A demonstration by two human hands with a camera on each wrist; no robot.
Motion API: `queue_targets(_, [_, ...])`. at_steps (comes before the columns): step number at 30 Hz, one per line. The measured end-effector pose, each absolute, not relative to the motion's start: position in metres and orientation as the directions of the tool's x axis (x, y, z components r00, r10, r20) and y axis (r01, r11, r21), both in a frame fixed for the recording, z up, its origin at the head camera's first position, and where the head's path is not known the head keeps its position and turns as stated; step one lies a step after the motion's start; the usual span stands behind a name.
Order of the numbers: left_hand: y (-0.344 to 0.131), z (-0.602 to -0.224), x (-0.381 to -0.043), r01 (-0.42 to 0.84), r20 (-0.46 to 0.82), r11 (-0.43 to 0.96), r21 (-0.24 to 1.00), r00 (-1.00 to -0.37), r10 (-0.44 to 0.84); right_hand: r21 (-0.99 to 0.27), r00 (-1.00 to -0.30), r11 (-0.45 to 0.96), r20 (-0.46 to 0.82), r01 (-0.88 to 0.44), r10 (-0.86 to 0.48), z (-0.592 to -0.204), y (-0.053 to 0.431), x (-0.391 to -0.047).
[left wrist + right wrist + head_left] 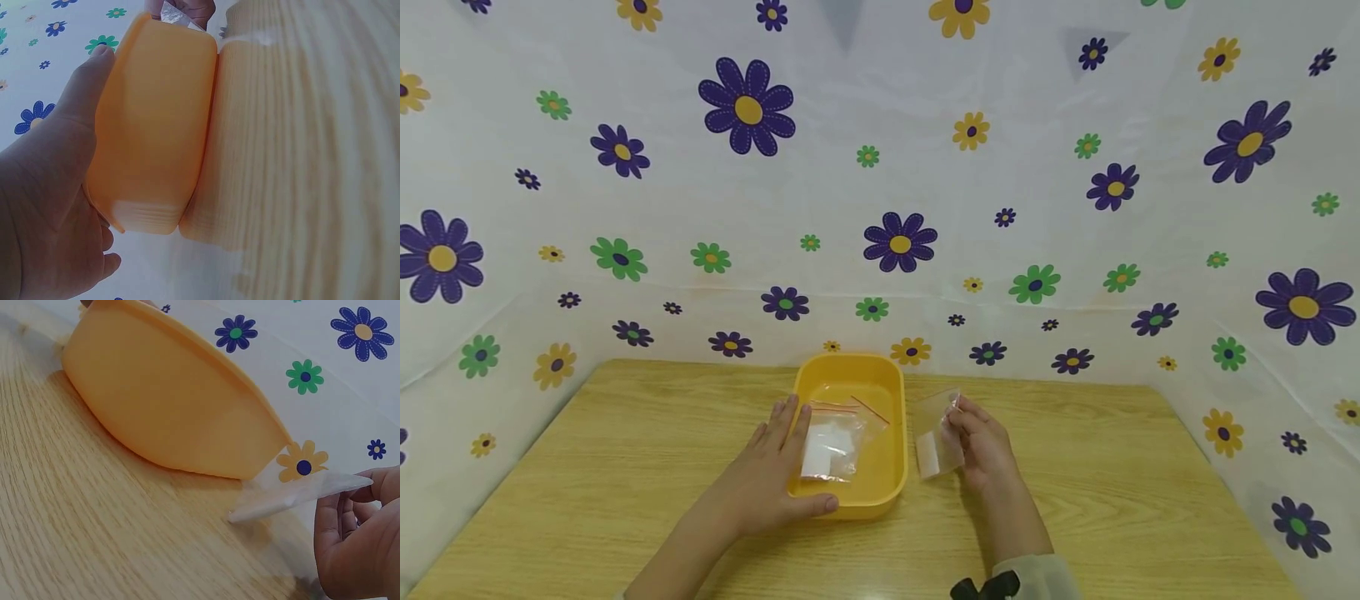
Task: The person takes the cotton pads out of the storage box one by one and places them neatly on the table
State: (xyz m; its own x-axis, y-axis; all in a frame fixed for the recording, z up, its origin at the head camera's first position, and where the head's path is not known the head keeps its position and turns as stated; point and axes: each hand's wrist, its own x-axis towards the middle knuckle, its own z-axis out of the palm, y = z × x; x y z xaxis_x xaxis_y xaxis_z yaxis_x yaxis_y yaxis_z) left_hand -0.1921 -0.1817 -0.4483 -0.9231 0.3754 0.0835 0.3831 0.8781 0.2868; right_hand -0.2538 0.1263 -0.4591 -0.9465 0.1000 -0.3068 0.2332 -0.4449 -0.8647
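A yellow plastic bin stands on the table, with small clear zip bags lying in it. White pieces show through the plastic, and the bags have red seal lines. My left hand rests spread over the bin's near left corner, fingers along the left rim and thumb on the near rim. To the right of the bin, my right hand pinches another clear zip bag by its upper right edge. Inside that bag is a white piece, low down. In the right wrist view the held bag slants down toward the table.
The wood-grain table extends on both sides of the bin. A white cloth with printed flowers hangs behind the table and along its left and right sides. A dark bow sits at the right sleeve.
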Motion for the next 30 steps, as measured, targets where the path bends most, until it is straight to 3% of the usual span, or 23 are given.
queue_targets(26, [-0.1809, -0.4481, -0.1930, 0.376, 0.068, 0.879, 0.292, -0.925, 0.373, -0.980, -0.946, -0.115, -0.190, 0.165, 0.262, -0.4625, 0.1291, -0.2524])
queue_targets(30, [-0.1813, -0.4475, -0.1927, 0.374, 0.067, 0.879, 0.295, -0.926, 0.372, -0.990, -0.944, -0.007, -0.138, 0.142, 0.301, -0.4640, 0.1298, -0.2521])
